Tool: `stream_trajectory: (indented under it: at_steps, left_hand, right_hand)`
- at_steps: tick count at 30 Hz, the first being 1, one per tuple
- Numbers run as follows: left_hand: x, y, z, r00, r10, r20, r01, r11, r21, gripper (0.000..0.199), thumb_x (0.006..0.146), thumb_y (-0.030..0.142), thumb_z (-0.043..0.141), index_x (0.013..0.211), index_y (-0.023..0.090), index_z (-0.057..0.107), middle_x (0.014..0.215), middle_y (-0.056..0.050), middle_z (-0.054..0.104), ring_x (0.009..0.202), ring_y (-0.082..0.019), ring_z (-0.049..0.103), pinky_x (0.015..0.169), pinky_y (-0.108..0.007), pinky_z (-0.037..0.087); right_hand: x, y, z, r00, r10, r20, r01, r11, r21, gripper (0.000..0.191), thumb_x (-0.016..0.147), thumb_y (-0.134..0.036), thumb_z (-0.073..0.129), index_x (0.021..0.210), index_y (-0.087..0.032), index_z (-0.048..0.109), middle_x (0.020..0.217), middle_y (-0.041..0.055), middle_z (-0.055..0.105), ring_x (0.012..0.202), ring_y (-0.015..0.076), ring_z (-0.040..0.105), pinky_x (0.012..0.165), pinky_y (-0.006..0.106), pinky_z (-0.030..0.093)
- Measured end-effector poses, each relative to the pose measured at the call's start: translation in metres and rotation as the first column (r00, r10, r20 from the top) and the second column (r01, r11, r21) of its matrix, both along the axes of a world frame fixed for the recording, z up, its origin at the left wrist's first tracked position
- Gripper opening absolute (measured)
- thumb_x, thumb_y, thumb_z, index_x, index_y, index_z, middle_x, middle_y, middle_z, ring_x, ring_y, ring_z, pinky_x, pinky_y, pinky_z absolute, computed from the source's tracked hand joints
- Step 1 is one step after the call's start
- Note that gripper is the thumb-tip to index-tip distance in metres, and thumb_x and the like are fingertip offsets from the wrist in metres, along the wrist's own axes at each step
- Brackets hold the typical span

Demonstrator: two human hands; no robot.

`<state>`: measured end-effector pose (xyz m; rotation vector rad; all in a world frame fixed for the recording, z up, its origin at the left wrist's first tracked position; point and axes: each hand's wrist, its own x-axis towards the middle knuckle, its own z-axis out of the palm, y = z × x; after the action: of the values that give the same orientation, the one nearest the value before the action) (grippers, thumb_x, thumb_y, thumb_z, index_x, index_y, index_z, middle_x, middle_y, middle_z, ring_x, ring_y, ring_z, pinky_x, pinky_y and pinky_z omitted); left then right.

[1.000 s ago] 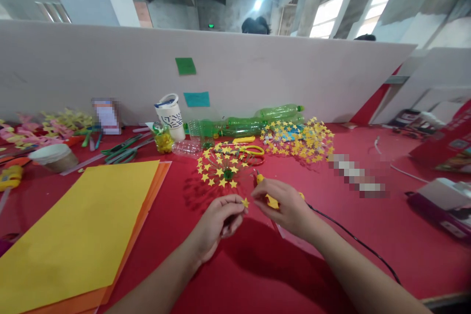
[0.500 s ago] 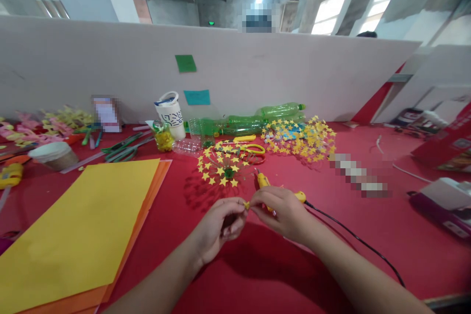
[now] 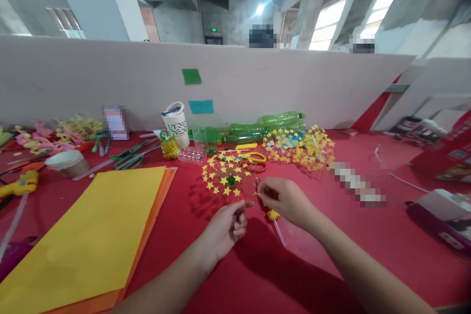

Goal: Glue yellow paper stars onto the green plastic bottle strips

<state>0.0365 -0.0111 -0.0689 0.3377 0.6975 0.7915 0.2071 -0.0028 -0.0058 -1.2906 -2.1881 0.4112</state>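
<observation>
My left hand (image 3: 228, 228) is above the red table with its index finger stretched out and the other fingers loosely curled, and nothing shows in it. To its right, my right hand (image 3: 285, 198) pinches thumb and forefinger together. A small yellow bit (image 3: 254, 193), apparently a paper star, shows at those fingertips. Under the right hand lies a yellow glue gun (image 3: 273, 215), mostly covered, with a clear glue stick (image 3: 279, 233) coming out of it. Just beyond both hands stands a cut green bottle piece (image 3: 231, 181), its spread strips tipped with yellow stars (image 3: 223, 181).
Yellow paper sheets (image 3: 91, 235) lie at left, near another yellow glue gun (image 3: 22, 184). Scissors (image 3: 134, 157), a white cup (image 3: 176, 125), green bottles (image 3: 246, 132) and a second star-tipped piece (image 3: 312, 149) line the back, before a white partition (image 3: 110, 73).
My hands have come apart. The right hand has moved up and away from the left, whose index finger is now stretched out. The view has tipped upward slightly.
</observation>
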Motion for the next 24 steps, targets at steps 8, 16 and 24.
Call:
stream_trajectory:
  at_steps: [8, 16, 24]
  left_hand:
    - [0.028, 0.002, 0.006, 0.964, 0.237, 0.122, -0.226, 0.969, -0.098, 0.021, 0.087, 0.021, 0.039, 0.074, 0.012, 0.053, 0.044, 0.007, 0.034, 0.032, -0.002, 0.025, 0.033, -0.014, 0.017]
    - [0.026, 0.004, 0.004, 0.911, 0.318, 0.261, -0.283, 0.945, -0.163, 0.024, 0.086, 0.015, 0.041, 0.062, 0.014, 0.044, 0.045, 0.007, 0.034, 0.032, -0.001, 0.026, 0.032, -0.014, 0.018]
    - [0.026, 0.008, 0.006, 0.908, 0.314, 0.277, -0.269, 0.945, -0.188, 0.026, 0.088, 0.015, 0.04, 0.062, 0.014, 0.041, 0.045, 0.008, 0.034, 0.031, 0.0, 0.025, 0.03, -0.013, 0.018]
  right_hand:
    - [-0.003, 0.015, 0.0, 0.996, 0.026, -0.081, -0.039, 0.986, -0.163, 0.005, 0.076, -0.019, 0.052, 0.072, -0.02, 0.054, 0.052, -0.0072, 0.045, 0.047, 0.0074, 0.041, 0.045, 0.018, 0.025]
    - [-0.009, 0.017, -0.022, 0.986, 0.007, -0.169, -0.047, 0.972, -0.229, 0.005, 0.077, -0.019, 0.05, 0.073, -0.019, 0.054, 0.053, -0.007, 0.045, 0.049, 0.0074, 0.041, 0.046, 0.018, 0.028]
    - [-0.013, 0.018, -0.022, 0.979, -0.027, -0.203, -0.027, 0.965, -0.261, 0.004, 0.076, -0.018, 0.051, 0.073, -0.018, 0.054, 0.054, -0.0064, 0.046, 0.049, 0.0075, 0.042, 0.047, 0.018, 0.03]
